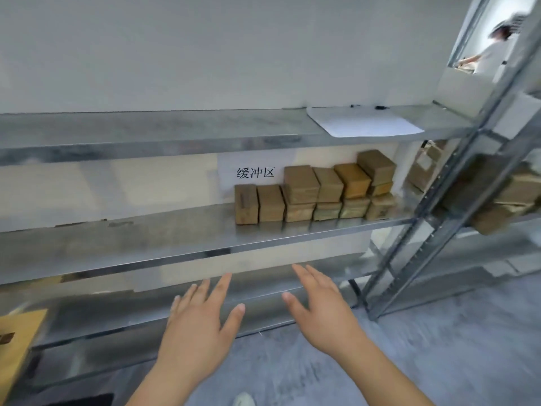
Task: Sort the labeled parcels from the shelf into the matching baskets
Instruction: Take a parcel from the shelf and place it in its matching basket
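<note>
On the middle tier of the grey metal shelf (175,244), far right, the brown cardboard parcels (316,189) sit stacked in a row — untouched. I have my left hand (199,320) and right hand (325,312) spread wide, empty, near and below them. I judge this the reach-in step — next I must lift toward one parcel and read its label; no baskets are in view.

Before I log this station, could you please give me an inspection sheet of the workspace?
Surface: grey metal shelf rack, middle board carries the parcels.
Job's things: brown cardboard parcels, stacked in a row at the right below the white paper sign; baskets not seen.
Clutter: white sheet on top board.
Hands: left hand and right hand open, empty, in front of the lower boards.
Cables: nothing seen.
Surroundings: white wall, grey floor, another person far right.
</note>
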`<state>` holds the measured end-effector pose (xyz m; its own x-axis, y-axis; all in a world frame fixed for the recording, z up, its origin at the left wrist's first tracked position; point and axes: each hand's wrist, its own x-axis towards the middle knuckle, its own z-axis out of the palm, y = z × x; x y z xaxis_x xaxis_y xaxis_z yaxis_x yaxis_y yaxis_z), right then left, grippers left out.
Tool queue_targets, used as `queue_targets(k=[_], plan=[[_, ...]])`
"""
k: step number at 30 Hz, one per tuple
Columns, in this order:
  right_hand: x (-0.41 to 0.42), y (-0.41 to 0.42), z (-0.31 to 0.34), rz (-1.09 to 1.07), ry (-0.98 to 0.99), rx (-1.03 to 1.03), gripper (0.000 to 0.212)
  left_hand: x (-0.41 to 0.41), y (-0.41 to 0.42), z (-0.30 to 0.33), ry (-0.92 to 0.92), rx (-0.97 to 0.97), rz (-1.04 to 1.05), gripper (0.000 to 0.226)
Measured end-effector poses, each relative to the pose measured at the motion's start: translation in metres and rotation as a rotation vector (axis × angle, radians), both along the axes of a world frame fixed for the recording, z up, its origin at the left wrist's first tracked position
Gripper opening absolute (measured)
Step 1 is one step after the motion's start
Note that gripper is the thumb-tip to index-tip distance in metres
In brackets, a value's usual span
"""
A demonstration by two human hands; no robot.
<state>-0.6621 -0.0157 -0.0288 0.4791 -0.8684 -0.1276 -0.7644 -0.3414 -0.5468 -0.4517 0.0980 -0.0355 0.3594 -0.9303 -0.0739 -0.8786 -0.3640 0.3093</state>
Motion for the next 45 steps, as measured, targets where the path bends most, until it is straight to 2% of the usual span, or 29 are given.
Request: queue_targets(k=[8,14,17,21,26,29,33,36,37,39,42,45], plan=[[0.004,-0.118,-0.004,-0.128,-0.015,0.050,0.067,0.021,-0.152,-0.009,0.048,0.009,-0.114,0.093],[0.013,-0.196,-0.003,-0.198,0.000,0.030,0.067,0.032,-0.253,-0.014,0.013,0.029,-0.189,0.081],[0.015,-0.229,-0.004,-0.194,0.018,0.062,0.067,0.030,-0.292,-0.014,0.017,0.049,-0.188,0.079],[0.024,-0.298,-0.010,-0.179,0.036,0.005,0.066,0.020,-0.348,-0.014,-0.005,0.049,-0.186,0.072],[0.046,-0.380,-0.027,-0.102,0.240,-0.135,0.066,0.007,-0.414,-0.030,0.020,0.023,-0.102,0.065],[0.059,-0.420,-0.036,-0.020,0.290,-0.096,0.064,0.005,-0.449,-0.047,-0.056,0.000,-0.009,0.062],[0.068,-0.447,-0.047,0.086,0.263,-0.109,0.045,-0.003,-0.487,-0.055,-0.058,0.035,0.055,0.052],[0.067,-0.450,-0.050,0.125,0.240,-0.171,0.034,-0.014,-0.500,-0.058,0.023,0.042,0.067,0.060],[0.067,-0.450,-0.049,0.121,0.220,-0.177,0.029,-0.017,-0.501,-0.060,0.024,0.016,0.058,0.063],[0.067,-0.452,-0.048,0.087,0.133,-0.162,0.020,-0.021,-0.502,-0.064,0.060,-0.110,0.062,0.052],[0.067,-0.447,-0.046,0.054,-0.020,-0.164,0.020,-0.030,-0.494,-0.066,0.019,-0.286,0.051,0.033],[0.066,-0.435,-0.039,0.079,-0.091,-0.210,0.017,-0.033,-0.469,-0.058,-0.007,-0.375,0.153,0.022]])
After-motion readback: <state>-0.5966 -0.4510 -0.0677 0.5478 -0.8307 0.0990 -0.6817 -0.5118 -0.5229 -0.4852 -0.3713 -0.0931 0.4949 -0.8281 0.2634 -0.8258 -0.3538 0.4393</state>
